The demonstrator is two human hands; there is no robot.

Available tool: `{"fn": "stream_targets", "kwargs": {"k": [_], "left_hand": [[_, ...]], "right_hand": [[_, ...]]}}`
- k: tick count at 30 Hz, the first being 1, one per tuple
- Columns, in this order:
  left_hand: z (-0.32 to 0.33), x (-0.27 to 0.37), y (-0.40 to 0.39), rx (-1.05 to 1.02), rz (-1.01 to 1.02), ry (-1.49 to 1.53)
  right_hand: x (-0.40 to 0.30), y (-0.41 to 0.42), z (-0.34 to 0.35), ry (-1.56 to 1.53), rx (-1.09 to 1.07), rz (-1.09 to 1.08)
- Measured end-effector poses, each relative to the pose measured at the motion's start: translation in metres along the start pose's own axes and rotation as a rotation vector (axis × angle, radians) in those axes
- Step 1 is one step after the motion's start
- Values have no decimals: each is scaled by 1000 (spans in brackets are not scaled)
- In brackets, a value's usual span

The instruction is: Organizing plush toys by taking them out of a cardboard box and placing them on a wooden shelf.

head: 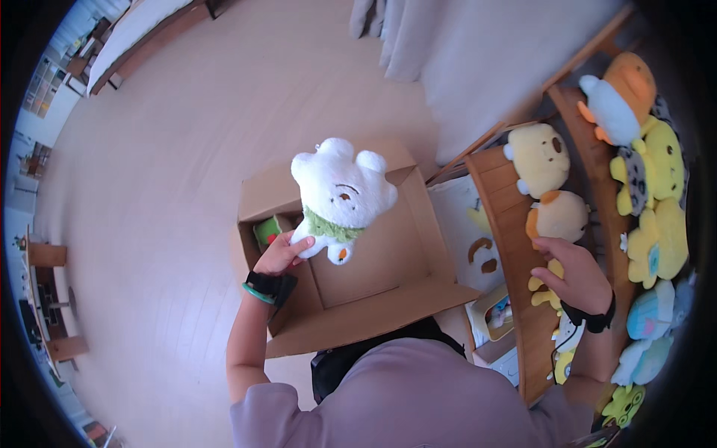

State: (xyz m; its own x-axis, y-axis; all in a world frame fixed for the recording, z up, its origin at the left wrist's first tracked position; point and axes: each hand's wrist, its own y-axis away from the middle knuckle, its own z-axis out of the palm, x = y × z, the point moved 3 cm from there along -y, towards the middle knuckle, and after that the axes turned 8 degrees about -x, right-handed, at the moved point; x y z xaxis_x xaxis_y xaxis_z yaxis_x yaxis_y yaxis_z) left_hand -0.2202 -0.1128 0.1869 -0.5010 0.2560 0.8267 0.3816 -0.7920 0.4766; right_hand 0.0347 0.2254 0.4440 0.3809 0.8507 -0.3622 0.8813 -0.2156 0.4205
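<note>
My left hand (285,252) grips the lower body of a white plush toy (347,196) with a green scarf, held above an open cardboard box (369,269). Green and red items (268,229) show in the box's left corner. On the right, my right hand (577,274) is over a wooden shelf (512,269), fingers apart, close below a cream plush toy with orange ears (560,217). Whether the fingertips touch that toy or the yellow plush (546,285) beneath them, I cannot tell. Farther up the shelf lies a pale yellow plush with a brown nose (539,159).
More plush toys stand on the outer shelf tier, among them one in orange and white (619,101) and yellow ones (661,162). A beige storage bin (493,316) sits below the shelf. Grey curtains (482,61) hang behind; a bed (134,42) is at the upper left.
</note>
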Motion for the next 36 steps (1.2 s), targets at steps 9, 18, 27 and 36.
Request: {"fn": "stream_targets", "kwargs": {"k": [9, 18, 27, 36], "left_hand": [[72, 60, -19, -215, 38, -195], [136, 98, 6, -696, 120, -471], [165, 116, 23, -869, 194, -678], [173, 125, 31, -869, 280, -620]], "right_hand": [[-28, -13, -1, 164, -28, -182], [-41, -59, 28, 165, -146, -414], [-45, -46, 32, 184, -105, -717], [-51, -10, 34, 422, -190, -585]]}}
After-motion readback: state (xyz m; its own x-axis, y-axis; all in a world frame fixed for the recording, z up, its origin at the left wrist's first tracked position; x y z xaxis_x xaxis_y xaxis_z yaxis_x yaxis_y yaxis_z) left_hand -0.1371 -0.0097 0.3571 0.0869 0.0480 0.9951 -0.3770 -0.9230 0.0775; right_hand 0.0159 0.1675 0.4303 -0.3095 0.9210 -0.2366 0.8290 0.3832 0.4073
